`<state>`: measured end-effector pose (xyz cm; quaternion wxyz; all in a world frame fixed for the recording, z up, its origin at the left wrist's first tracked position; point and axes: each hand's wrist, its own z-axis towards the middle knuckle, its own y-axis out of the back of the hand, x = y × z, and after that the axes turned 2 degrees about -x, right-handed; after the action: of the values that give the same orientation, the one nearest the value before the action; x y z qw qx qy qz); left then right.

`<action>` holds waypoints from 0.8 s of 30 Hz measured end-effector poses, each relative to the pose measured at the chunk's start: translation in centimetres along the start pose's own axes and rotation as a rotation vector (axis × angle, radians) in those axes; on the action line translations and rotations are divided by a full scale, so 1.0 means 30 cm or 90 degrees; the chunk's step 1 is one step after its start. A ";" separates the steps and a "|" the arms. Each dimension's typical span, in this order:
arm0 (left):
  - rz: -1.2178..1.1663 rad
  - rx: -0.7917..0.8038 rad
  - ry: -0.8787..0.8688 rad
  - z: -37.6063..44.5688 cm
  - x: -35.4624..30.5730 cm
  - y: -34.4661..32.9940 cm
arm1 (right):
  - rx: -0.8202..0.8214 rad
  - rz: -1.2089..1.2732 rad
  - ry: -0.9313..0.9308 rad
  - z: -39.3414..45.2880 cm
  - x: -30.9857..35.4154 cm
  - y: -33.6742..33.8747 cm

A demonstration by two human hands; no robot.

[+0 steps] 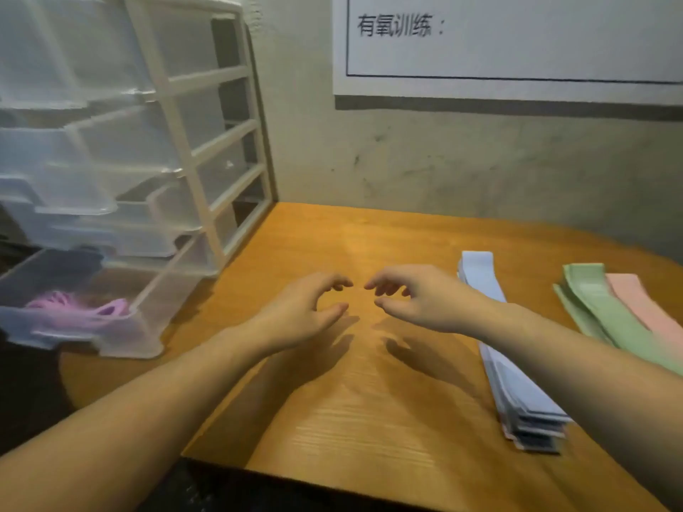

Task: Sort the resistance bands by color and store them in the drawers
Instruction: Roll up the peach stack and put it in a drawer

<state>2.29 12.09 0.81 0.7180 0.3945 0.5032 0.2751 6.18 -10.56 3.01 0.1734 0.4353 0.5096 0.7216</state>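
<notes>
Wood-grain table (369, 419) lies directly below you, its near edge at the bottom of the view. Your two bare forearms extend forward over it and converge toward the centre.

Your left hand (299, 312) hovers above the table with its fingers (338, 282) loosely curved and the thumb spread apart from them; it holds nothing. Your right hand (417, 297) mirrors it: fingers loosely curved, thumb spread below, grasping nothing. The fingertips of both hands point at each other and are close but not touching. Both hands cast shadows on the table beneath them.

Just to the right of your right forearm, a stack of pale blue bands (517, 386) lies flat on the table, running from near to far; your wrist crosses over its far part. Farther right, green bands (606, 315) lie flat, with a pink band (643, 308) touching their right side.

To the left, a white-framed drawer unit (192, 142) with clear drawers stands against the wall (443, 160). Its bottom drawer (122, 327) is pulled out over the table edge and contains purple bands (81, 308). The drawers above it are also partly pulled out.

On the wall beyond, a white printed sheet (517, 42) is mounted.
</notes>
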 end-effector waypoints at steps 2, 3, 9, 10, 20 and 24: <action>-0.036 0.009 -0.034 0.057 -0.063 -0.104 | -0.011 -0.004 -0.037 -0.085 -0.098 0.035; -0.046 0.007 -0.048 0.075 -0.084 -0.147 | -0.018 -0.007 -0.052 -0.119 -0.136 0.049; -0.090 0.004 -0.126 0.219 -0.267 -0.371 | -0.108 0.001 -0.163 -0.349 -0.356 0.152; -0.092 0.010 -0.145 0.246 -0.302 -0.392 | -0.122 0.000 -0.182 -0.381 -0.383 0.168; -0.090 0.053 -0.300 0.507 -0.655 -0.541 | -0.297 0.017 -0.349 -0.681 -0.653 0.343; -0.029 0.079 -0.341 0.613 -0.789 -0.589 | -0.296 0.049 -0.482 -0.813 -0.765 0.377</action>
<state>11.43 -21.47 1.24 0.8059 0.4850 0.3200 0.1134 1.61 -45.50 0.20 0.4142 0.6371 0.2177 0.6125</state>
